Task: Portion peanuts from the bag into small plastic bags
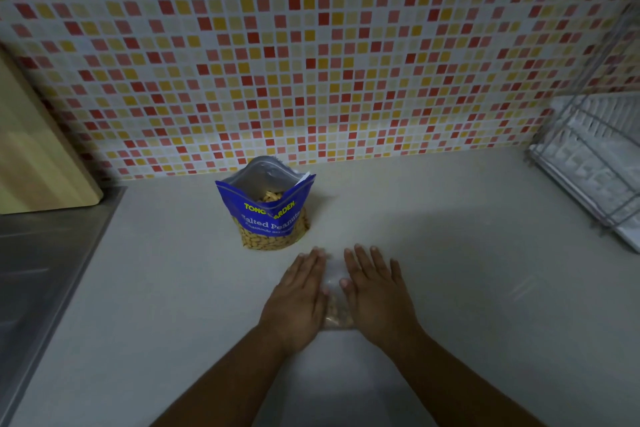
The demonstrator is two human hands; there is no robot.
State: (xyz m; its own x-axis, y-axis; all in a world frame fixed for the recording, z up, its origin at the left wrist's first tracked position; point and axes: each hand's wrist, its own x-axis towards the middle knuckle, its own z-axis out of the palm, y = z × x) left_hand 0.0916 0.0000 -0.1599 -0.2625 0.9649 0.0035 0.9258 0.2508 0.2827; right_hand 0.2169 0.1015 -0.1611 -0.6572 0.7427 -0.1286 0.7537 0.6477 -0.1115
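Your left hand (298,298) and right hand (378,295) both lie flat on the surface (485,288), palms down, fingers straight and close together, gripping nothing. Between them lies the small plastic bag (333,276), with a few peanuts (337,314) in its near end; your thumbs and the inner edges of your hands press on its sides. Just beyond your left fingertips stands the blue peanut bag (273,215), upright, its top open. A wire dish rack (595,163) sits well off past your right hand
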